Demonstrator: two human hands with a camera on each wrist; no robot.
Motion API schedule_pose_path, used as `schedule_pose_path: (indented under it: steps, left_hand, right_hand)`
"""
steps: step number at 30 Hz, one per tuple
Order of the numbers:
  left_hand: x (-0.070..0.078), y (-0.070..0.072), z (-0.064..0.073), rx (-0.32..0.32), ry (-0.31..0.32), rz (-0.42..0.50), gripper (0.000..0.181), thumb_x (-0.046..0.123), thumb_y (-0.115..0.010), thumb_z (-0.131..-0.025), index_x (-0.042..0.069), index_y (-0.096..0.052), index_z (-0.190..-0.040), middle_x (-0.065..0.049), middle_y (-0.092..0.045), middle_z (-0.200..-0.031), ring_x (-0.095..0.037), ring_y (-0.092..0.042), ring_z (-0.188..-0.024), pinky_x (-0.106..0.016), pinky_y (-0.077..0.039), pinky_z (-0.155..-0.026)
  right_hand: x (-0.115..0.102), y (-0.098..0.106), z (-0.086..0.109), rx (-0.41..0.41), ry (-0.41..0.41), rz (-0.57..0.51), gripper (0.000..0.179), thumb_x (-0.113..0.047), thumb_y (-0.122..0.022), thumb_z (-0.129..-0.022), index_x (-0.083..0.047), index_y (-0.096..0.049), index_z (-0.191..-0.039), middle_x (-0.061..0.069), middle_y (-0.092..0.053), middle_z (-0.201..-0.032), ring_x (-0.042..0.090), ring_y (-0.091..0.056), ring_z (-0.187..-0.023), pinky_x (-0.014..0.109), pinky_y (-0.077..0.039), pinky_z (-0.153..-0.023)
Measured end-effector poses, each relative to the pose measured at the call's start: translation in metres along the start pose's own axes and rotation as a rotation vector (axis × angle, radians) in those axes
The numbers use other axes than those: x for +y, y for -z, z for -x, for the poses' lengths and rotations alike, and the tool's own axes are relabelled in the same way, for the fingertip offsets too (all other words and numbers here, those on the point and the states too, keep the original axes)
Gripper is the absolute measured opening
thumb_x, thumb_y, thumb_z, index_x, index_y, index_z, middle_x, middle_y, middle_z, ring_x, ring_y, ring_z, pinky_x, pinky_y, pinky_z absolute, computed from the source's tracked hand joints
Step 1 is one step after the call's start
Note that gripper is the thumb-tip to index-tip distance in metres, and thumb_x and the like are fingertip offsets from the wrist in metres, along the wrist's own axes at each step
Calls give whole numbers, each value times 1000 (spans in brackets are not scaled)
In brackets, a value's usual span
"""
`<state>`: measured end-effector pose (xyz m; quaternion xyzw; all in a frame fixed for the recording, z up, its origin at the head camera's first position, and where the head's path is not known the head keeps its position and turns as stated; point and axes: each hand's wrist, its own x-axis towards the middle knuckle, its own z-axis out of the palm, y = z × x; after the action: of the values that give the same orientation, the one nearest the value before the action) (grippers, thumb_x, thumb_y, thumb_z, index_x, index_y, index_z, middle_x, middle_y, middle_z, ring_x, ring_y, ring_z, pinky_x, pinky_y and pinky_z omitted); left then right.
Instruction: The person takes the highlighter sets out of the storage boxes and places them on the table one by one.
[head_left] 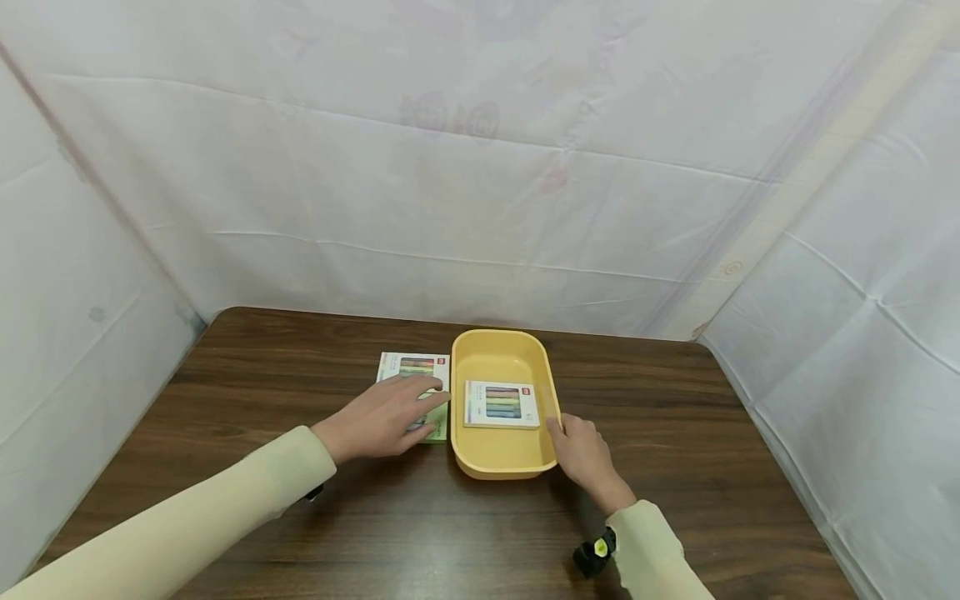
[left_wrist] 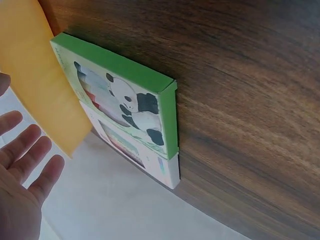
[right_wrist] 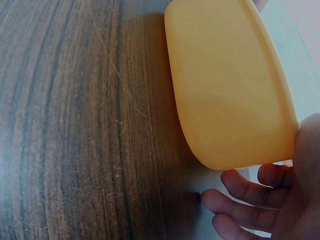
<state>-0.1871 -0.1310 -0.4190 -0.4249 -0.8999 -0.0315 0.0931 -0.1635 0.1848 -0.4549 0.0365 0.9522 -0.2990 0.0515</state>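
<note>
A yellow plastic bin [head_left: 500,450] stands on the table, and a flat white box [head_left: 501,405] with a window of coloured sticks lies inside it. My right hand [head_left: 585,454] grips the bin's right rim, the thumb over the edge and the fingers outside against the wall. To the bin's left lie a second white windowed box [head_left: 390,364] and a flat green box with a panda picture [left_wrist: 115,95], end to end. Over these two boxes hovers my left hand [head_left: 386,417], fingers spread and holding nothing, fingertips close to the bin's left rim. It partly hides both boxes in the head view.
The dark wood-grain table [head_left: 300,358] extends on both sides of the bin. White sheeting [head_left: 480,208] hangs behind the far edge and along both sides. A black wrist device [head_left: 595,554] is strapped at the right sleeve.
</note>
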Motion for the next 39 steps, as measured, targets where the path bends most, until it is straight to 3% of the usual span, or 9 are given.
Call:
schedule_pose_path:
  steps: [5, 19, 27, 39]
  left_hand:
    - [1, 1, -5, 26, -23, 1, 42, 37, -58, -95, 16, -57, -132, -5, -60, -128, -21, -59, -116, -42, -51, -94]
    - [1, 1, -24, 38, -90, 9, 43, 34, -60, -93, 14, -57, -131, -8, -60, -128, -24, -58, -117, -48, -45, -102]
    - [4, 2, -34, -3, -79, 57, 44, 33, -60, -93, 16, -55, -133, -6, -58, -130, -24, -57, -117, -50, -47, -99]
    - [11, -2, -44, -63, -94, 85, 47, 32, -60, -93, 13, -53, -135, -8, -58, -129, -25, -59, -112, -44, -49, -95]
  right_hand:
    - [1, -1, 1, -5, -8, -22, 34, -32, -43, -102, -8, -66, -94, 3, -56, -67, 15, -51, -57, 28, -37, -52]
    - [-6, -5, 2, -10, -18, -53, 34, -33, -43, -102, -9, -65, -94, 3, -56, -68, 15, -51, -59, 28, -38, -54]
    - [-11, -6, 4, -29, -15, -56, 34, -33, -43, -103, -8, -65, -95, 3, -55, -67, 15, -51, -58, 28, -39, -54]
    - [-11, -12, 7, -19, 1, -108, 33, -33, -45, -102, -9, -67, -95, 2, -56, -67, 14, -51, -58, 27, -40, -54]
